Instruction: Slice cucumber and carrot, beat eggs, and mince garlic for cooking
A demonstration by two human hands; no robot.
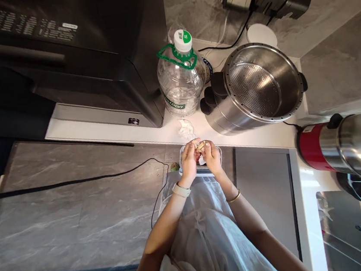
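Showing yellowish piece [201, 146], small, partly covered

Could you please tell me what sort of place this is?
It looks like a kitchen, probably a home one: a large steel pot and a big plastic bottle stand on a white counter, with a sink at the lower right.
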